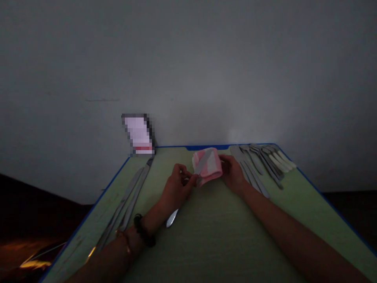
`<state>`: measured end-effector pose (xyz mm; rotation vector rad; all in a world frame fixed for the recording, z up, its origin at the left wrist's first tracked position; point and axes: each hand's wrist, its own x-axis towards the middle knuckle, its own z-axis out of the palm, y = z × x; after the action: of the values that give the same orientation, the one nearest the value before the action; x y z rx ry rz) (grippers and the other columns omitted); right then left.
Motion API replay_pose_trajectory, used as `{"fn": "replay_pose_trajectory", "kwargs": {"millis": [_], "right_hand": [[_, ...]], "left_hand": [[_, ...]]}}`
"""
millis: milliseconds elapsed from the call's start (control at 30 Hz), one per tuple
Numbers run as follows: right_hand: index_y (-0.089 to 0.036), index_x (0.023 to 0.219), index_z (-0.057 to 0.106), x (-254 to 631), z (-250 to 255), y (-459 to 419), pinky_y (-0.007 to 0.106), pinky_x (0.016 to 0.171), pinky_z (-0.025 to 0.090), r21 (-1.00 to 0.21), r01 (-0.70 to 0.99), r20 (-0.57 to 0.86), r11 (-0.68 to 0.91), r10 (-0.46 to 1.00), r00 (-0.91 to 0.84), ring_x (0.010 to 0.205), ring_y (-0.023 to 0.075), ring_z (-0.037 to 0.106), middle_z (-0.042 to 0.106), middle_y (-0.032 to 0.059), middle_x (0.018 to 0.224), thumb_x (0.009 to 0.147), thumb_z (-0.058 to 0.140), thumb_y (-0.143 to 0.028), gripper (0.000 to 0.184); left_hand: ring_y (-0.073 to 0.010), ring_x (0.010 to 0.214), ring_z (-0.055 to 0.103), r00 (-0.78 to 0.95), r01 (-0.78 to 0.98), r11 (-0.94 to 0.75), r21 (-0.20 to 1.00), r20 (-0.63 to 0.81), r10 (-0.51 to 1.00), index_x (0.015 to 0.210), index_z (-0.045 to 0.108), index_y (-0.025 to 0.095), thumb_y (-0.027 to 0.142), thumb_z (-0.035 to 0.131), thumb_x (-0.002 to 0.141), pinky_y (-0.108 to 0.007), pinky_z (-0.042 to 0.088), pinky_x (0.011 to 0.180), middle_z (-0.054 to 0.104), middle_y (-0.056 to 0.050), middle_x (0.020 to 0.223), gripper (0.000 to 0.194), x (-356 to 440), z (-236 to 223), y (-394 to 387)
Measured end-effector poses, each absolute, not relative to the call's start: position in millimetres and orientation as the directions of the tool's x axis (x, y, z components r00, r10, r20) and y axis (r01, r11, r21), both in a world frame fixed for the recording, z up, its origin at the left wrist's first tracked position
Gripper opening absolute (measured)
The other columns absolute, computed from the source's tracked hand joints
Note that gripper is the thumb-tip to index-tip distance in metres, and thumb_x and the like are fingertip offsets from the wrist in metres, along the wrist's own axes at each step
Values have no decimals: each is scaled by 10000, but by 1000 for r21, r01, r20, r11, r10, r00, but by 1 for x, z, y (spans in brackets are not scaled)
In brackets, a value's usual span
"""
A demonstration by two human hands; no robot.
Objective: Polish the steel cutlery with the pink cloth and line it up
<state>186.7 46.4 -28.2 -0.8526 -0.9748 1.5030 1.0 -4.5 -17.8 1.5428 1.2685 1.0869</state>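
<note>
Wall (206, 70): grey and dim behind everything, so from where I stand fine detail is lost.
Tabletop (218, 243): pale green with a blue edge, set against the wall.
Left row of knives (141, 182): long, lying aslant beside the left forearm.
Right spread of cutlery (277, 161): forks and spoons, some with pale handles, near the right hand.
Left hand (178, 186): thumb and fingers pinch a knife (204, 162) low on its length; for good control, I'd keep that grip firm and the wrist steady.
Right hand (232, 173): grasps the right side of a cloth (215, 169), most fingers hidden; best, I'd say, to keep the folds thick between skin and edge, and press evenly along the flat.
Phone-like device (138, 131): blurred out, leaning on the wall at the far left corner.
Cloth: pink and white, folded into a soft pad, held between the hands above the far middle of the table.
Knife: dull grey blade slanting across the cloth's near face, bright handle end below the left hand; whether it is clean I can't tell.
</note>
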Motion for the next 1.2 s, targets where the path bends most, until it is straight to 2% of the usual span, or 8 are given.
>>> {"fn": "replay_pose_trajectory", "kwargs": {"millis": [67,133,367,533,733,967,1067,1200], "right_hand": [[-198,736,599,186,-27,46,305,599,446,-872,-473,-48,-122,985,-164,670,195,587,620,17,635,705,533,-392,207],[-196,748,601,184,-24,44,294,611,449,-877,-471,-23,-91,989,-148,678,181,590,626,8,655,694,565,-371,186],[-190,876,559,178,-18,36,273,600,441,-999,-51,13,9,997,-73,673,153,595,655,15,774,680,654,-370,282],[-184,860,554,176,-32,43,276,583,436,-993,65,102,95,989,109,668,163,582,634,17,759,695,610,-350,241],[-187,890,529,178,-33,45,285,583,445,-996,-33,68,82,949,307,663,172,582,632,33,793,702,569,-353,254],[-201,801,586,182,-29,44,302,641,452,-990,-110,67,85,984,163,718,184,586,641,35,805,678,539,-313,173],[-190,777,605,183,-31,47,304,618,453,-953,-303,3,32,995,95,654,173,568,631,17,734,684,514,-325,188],[-186,759,609,184,-32,50,339,663,496,-815,-575,-81,-75,997,-16,685,190,591,652,35,730,704,498,-308,174]], "left_hand": [[-59,334,456,106,297,-140,944,113,988,839,286,244,395,586,815,-144,327,312,591,81,639,336,1,-17,-4],[-57,331,447,98,328,-146,933,120,988,825,288,243,391,584,812,-145,321,319,592,80,626,331,1,-14,-5],[-69,448,509,110,385,-160,909,127,986,801,316,227,314,583,796,-166,373,425,592,57,678,280,1,-13,-7],[-83,532,514,282,389,-250,887,144,949,831,344,219,271,564,806,-189,366,471,597,27,752,227,-2,-16,-10],[-102,578,513,438,388,-280,878,92,894,819,353,216,277,532,847,-208,385,509,601,19,711,192,-4,-16,-10],[-42,380,416,215,229,-155,961,105,971,897,286,244,324,484,879,-161,296,378,583,62,753,214,-1,-20,-6],[-53,403,430,177,280,-172,944,126,976,909,304,237,316,509,861,-158,300,394,602,59,712,225,-1,-17,-6],[-91,459,493,249,448,-200,871,93,964,972,451,198,362,509,862,-185,351,439,625,34,656,206,-2,-13,-5]]}}
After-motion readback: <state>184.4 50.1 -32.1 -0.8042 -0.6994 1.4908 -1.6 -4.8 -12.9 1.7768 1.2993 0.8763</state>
